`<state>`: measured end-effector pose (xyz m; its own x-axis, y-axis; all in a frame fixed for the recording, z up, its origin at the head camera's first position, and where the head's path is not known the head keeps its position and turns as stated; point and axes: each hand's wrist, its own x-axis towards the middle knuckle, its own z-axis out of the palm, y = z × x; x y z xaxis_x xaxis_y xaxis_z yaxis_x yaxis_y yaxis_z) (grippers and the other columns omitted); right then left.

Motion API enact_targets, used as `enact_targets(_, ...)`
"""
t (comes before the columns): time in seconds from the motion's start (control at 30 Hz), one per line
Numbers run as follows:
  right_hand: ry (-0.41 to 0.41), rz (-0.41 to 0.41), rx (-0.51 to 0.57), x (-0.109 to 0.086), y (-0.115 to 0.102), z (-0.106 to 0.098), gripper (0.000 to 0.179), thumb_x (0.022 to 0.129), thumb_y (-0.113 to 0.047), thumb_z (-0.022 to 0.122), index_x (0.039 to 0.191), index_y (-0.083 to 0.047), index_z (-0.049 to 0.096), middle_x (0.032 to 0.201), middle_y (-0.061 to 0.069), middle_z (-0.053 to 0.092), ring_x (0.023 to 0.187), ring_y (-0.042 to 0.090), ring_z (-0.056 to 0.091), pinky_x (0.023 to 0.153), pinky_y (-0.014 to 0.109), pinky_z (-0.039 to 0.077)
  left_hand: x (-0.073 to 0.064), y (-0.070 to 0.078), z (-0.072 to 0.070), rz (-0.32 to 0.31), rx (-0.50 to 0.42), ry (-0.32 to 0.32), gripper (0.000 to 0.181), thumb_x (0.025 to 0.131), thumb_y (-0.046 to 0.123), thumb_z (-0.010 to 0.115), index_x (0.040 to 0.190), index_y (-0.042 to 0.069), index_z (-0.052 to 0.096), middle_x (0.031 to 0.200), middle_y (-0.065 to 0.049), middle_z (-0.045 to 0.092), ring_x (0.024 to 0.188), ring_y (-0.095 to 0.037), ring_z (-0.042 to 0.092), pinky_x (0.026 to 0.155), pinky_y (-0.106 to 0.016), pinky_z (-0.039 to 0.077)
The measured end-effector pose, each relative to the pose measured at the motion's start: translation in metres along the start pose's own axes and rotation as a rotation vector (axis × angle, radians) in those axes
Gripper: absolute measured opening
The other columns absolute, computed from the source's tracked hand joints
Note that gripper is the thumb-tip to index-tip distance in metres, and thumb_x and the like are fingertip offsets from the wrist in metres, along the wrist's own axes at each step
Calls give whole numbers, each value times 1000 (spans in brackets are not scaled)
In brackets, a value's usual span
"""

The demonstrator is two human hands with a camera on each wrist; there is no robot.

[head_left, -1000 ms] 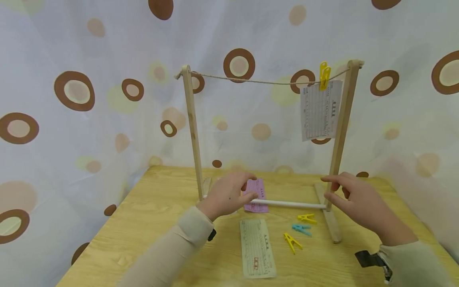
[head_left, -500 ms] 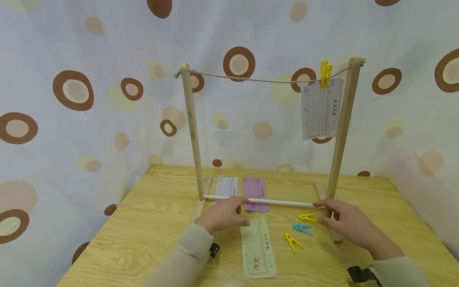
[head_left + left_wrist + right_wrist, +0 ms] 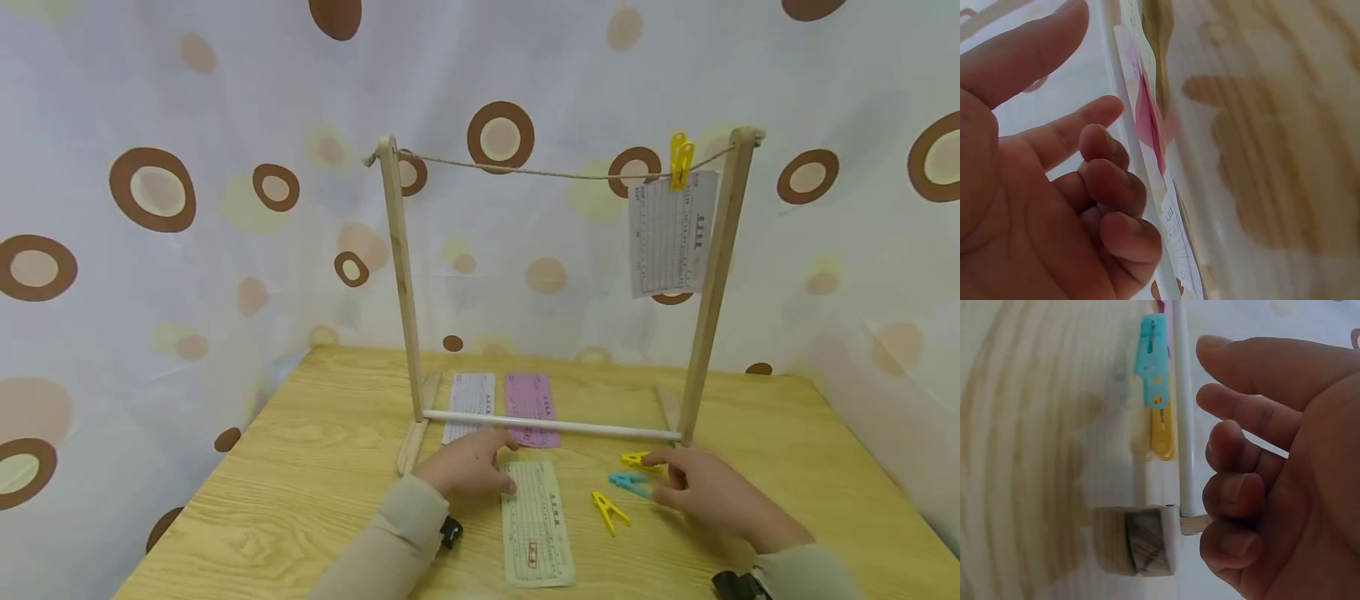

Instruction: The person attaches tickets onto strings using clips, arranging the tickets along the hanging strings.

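Observation:
My left hand (image 3: 468, 467) hovers by the upper left corner of a pale yellow printed slip (image 3: 537, 533), thumb and forefinger apart; whether it touches the paper I cannot tell. In the left wrist view, nothing lies in its loosely curled fingers (image 3: 1125, 240). Beside a blue clothespin (image 3: 628, 483) and a yellow clothespin (image 3: 636, 459) is my right hand (image 3: 705, 496), its thumb and forefinger parted. The right wrist view has the blue clothespin (image 3: 1152, 350) and the yellow clothespin (image 3: 1162, 437) apart from the fingers (image 3: 1232, 490). Another yellow clothespin (image 3: 610, 511) lies nearer me.
A wooden frame (image 3: 405, 283) with a white crossbar (image 3: 577, 427) stands on the table (image 3: 247, 483). From its rope (image 3: 525, 171) hangs a white slip (image 3: 667, 242) under a yellow clothespin (image 3: 679, 167). A white slip (image 3: 474, 392) and a pink slip (image 3: 529, 396) lie below the crossbar.
Both hands have come down and nearer me. The left hand has moved off the white slip toward the pale yellow slip; the right has gone from the right post to the clothespins.

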<state>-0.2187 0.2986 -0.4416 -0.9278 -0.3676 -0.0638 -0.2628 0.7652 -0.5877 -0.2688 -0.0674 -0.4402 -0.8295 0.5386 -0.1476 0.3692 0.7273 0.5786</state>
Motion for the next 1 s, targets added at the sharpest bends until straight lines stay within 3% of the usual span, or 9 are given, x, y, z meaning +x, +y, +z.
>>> enact_targets(0.27,5,40,-31,2,1,9,41,92,-28,76,128,-10,67,73,-1,51,58,12,43,53,29,35,0,2,3,-62,44,-14,59,81,33,84,134,20,60,85,5,60,80,-14,57,79,-38,49)
enact_targets(0.57,18,60,-122,0,1,17,35,90,-28,77,122,-14,69,73,-3,49,62,11,42,58,31,36,0,6,8,-72,79,1,50,80,28,86,123,13,65,105,4,66,98,-14,61,92,-39,49)
enact_targets(0.83,29,77,-163,1,-2,17,39,89,-30,78,123,-13,69,71,-3,47,59,11,40,57,31,34,0,9,11,-35,94,-14,33,82,20,85,108,14,65,96,8,62,82,-8,55,77,-29,48)
enact_targets(1.0,39,61,-164,4,-2,19,36,89,-27,78,121,-13,70,70,-4,46,58,9,38,56,29,33,-3,6,10,-53,91,-3,22,83,20,84,87,16,63,80,8,58,68,-8,50,62,-27,44)
